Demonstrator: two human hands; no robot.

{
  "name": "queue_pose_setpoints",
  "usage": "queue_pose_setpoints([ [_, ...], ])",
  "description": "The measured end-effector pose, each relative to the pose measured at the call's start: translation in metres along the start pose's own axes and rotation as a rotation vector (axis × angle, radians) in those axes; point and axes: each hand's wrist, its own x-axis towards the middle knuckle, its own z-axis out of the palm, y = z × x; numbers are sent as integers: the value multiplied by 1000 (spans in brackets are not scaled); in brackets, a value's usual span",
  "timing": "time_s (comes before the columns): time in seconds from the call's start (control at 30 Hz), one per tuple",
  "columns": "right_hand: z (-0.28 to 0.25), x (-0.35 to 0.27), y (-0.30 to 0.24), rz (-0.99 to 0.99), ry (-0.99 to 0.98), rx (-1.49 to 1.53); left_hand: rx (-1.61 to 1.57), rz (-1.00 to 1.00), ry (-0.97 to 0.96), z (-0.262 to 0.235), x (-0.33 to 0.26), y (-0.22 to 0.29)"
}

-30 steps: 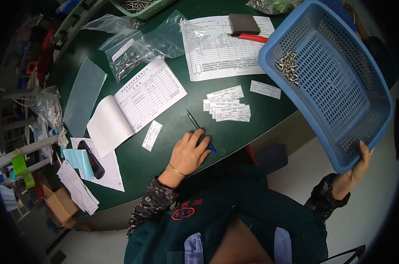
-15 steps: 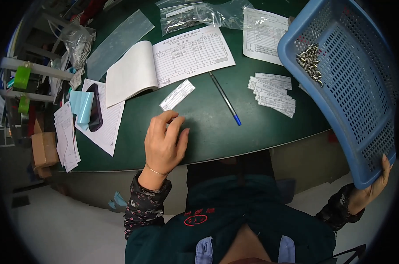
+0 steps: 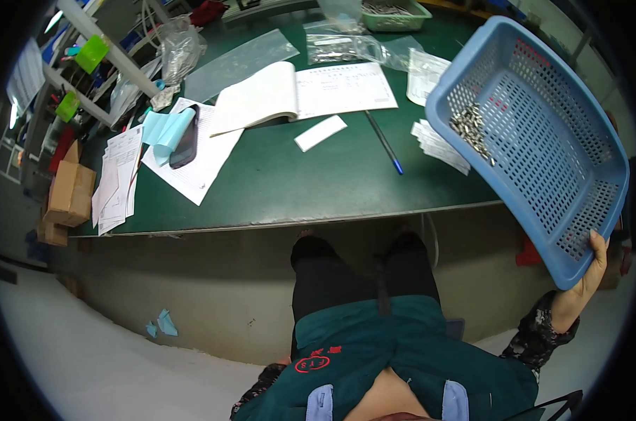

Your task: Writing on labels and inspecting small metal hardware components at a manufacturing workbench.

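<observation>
Blue perforated plastic basket (image 3: 542,161) sits over the green table's (image 3: 311,182) right side, its near corner clasped between the right hand's (image 3: 590,274) thumb and hidden fingers; that one-corner hold could twist, spilling small metal fasteners (image 3: 471,132). The mostly hidden left hand's (image 3: 285,361) grip cannot be told.

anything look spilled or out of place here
Light-blue scraps lie on the floor to the person's left, looking like dropped litter. Nothing looks spilled: the small metal parts are bunched at one side of the blue basket in the right hand.
</observation>
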Motion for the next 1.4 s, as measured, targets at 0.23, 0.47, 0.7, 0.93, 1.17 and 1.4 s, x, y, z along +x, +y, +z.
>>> queue_pose_setpoints([
  [0.23, 43, 20, 11, -42, -22, -185, -193, 12, 16, 9, 75, -25],
  [0.47, 114, 46, 31, 50, 83, -328, -337, 26, -141, 2, 120, -14],
  [0.7, 157, 45, 30, -4, -9, -324, -355, 94, -173, -66, 171, -20],
  [0.93, 143, 9, 30, -180, -143, -257, -328, 79, -98, -160, 173, -20],
  [1.17, 89, -22, 39, -172, -216, -82, 225, 103, -57, -392, 27, 139],
  [1.4, 45, -43, 30, -130, -90, 52, -219, 684, 479, -516, 7, 286],
])
